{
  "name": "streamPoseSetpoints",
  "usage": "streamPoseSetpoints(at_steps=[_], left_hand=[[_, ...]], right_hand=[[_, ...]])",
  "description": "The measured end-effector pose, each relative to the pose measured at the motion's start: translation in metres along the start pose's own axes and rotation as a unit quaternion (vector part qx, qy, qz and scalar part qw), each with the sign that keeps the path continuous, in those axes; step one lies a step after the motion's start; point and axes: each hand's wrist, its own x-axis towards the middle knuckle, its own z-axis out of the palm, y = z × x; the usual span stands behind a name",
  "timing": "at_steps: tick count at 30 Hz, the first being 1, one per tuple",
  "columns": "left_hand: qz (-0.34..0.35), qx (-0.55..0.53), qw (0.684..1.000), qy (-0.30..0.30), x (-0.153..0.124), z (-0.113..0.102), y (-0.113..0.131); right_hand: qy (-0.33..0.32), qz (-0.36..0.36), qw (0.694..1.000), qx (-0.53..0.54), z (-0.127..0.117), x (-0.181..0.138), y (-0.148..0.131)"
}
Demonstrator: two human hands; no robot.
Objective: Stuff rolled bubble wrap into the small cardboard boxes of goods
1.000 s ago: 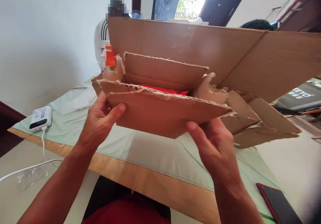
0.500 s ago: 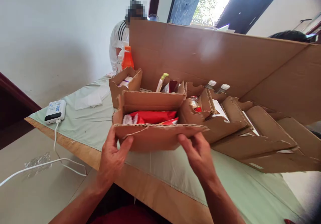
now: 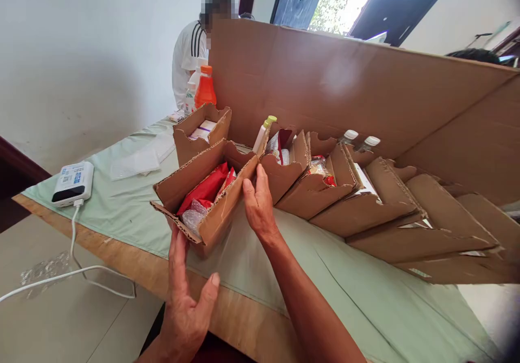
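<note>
A cardboard bin [image 3: 229, 214] stands turned at an angle near the table's front edge. Inside it lie a red packet [image 3: 205, 188] and crumpled clear bubble wrap [image 3: 194, 216]. My left hand [image 3: 184, 298] is open, its fingers stretched up against the bin's near end and its thumb apart. Against the bin's right wall rests my right hand [image 3: 260, 203], also open, fingers flat and pointing away from me. Right of this bin, a row of similar cardboard bins [image 3: 333, 198] holds several packets and white items.
Behind the bins rises a tall cardboard panel [image 3: 309, 81]. A small bin [image 3: 189, 149], an orange bottle [image 3: 205, 89] and a person in a white shirt [image 3: 187, 59] are at the back left. A white power bank [image 3: 73, 184] with a cable [image 3: 75, 238] lies at the table's left edge.
The bin has turned from facing me squarely to a slant, its near end swung left. My right hand moved up along its side; my left hand loosened from the front wall to the near end.
</note>
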Motion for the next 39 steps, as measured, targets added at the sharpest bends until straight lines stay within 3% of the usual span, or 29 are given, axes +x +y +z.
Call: streamPoseSetpoints(at_steps=[7,12,17,21,24,27,31,35,39], left_hand=[[0.025,0.016,0.999,-0.029,0.002,0.012,0.001],[0.05,0.018,0.997,-0.051,0.015,0.036,-0.003],[0.06,0.008,0.995,-0.084,0.072,0.071,-0.002],[0.003,-0.005,0.99,-0.14,0.131,0.099,-0.003],[-0.033,0.008,0.983,-0.183,0.147,0.108,-0.007],[-0.033,0.023,0.978,-0.206,0.132,0.094,-0.01],[-0.006,0.088,0.974,-0.211,0.097,0.041,-0.021],[0.054,0.186,0.977,-0.093,0.072,-0.017,-0.047],[0.121,0.227,0.966,-0.033,0.056,-0.04,-0.066]], right_hand=[[0.038,-0.058,0.996,0.057,0.016,-0.016,0.003],[0.075,0.001,0.992,0.106,0.016,-0.017,0.041],[0.096,0.088,0.985,0.109,0.021,-0.022,0.079],[0.107,0.116,0.981,0.112,0.021,-0.022,0.087],[0.111,0.123,0.98,0.112,0.02,-0.019,0.087],[0.097,0.125,0.98,0.122,0.019,-0.019,0.088],[0.077,0.113,0.983,0.125,0.02,-0.023,0.08],[0.031,0.069,0.989,0.126,0.026,-0.02,0.052],[-0.039,-0.008,0.994,0.102,0.042,0.015,0.001]])
